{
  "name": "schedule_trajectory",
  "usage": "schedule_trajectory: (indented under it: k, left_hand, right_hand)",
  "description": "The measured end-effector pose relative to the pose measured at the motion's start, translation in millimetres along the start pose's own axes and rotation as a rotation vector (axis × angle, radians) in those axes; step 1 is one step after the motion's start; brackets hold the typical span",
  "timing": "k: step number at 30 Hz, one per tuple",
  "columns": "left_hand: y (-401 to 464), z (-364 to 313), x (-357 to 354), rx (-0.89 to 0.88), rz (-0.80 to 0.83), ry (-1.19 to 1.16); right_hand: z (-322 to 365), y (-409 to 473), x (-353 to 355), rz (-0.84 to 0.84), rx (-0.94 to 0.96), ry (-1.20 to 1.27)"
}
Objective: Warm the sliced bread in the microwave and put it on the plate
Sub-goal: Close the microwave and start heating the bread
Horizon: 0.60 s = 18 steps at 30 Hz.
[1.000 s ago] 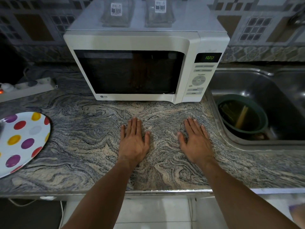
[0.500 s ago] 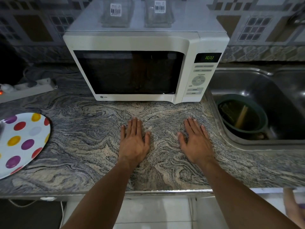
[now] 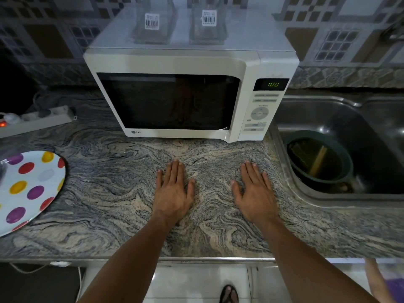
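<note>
Resting flat on the countertop (image 3: 109,193), the left hand (image 3: 173,194) and right hand (image 3: 254,193) lie fingers straight, holding nothing. Directly beyond the fingertips stands the microwave (image 3: 188,62), door closed; bread not visible. The plate (image 3: 28,186) lies well outward of the left hand, the nearer one.

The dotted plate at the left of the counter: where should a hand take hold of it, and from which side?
Probably take the plate by its right rim, coming from the right with the left hand. It lies flat on the counter, so the fingers must slip under the edge with the thumb on top. Its left part is cut off by the frame.
</note>
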<state>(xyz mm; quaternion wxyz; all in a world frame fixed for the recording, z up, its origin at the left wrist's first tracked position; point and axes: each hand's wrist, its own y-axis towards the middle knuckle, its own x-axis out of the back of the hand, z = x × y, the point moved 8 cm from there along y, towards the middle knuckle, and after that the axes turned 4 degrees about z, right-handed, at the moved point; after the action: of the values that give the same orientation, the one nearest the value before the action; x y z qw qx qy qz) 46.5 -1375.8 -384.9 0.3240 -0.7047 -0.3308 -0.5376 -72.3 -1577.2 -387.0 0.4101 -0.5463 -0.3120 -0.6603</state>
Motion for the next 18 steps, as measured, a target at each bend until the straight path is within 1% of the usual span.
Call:
schedule_trajectory:
  k: [4,9,11,13,15,17,18]
  left_hand:
    - [0.2,0.6,-1.1,0.011,0.028,0.032]
    - [-0.6,-4.2,3.3,0.037,0.065,0.074]
    - [1.0,-8.0,5.7,0.05,0.122,0.137]
    - [8.4,-12.8,11.4,0.072,0.207,0.193]
    - [19.3,-21.6,26.4,0.092,0.274,0.237]
    - [34.5,-36.4,47.4,0.061,0.248,0.266]
    - [42.3,-44.5,56.7,0.049,0.22,0.238]
  right_hand:
    - [2.7,-1.8,3.7,0.015,0.001,0.011]
    - [1.0,3.9,11.6,0.042,-0.008,0.125]
    - [-3.8,11.7,21.1,0.013,-0.026,0.195]
    - [-7.4,22.6,35.4,0.009,-0.004,0.243]
    - [-12.1,32.2,53.6,0.066,-0.005,0.217]
    - [-23.9,42.3,68.8,0.159,-0.105,0.202]
    - [-30.8,46.9,75.3,0.177,-0.153,0.211]
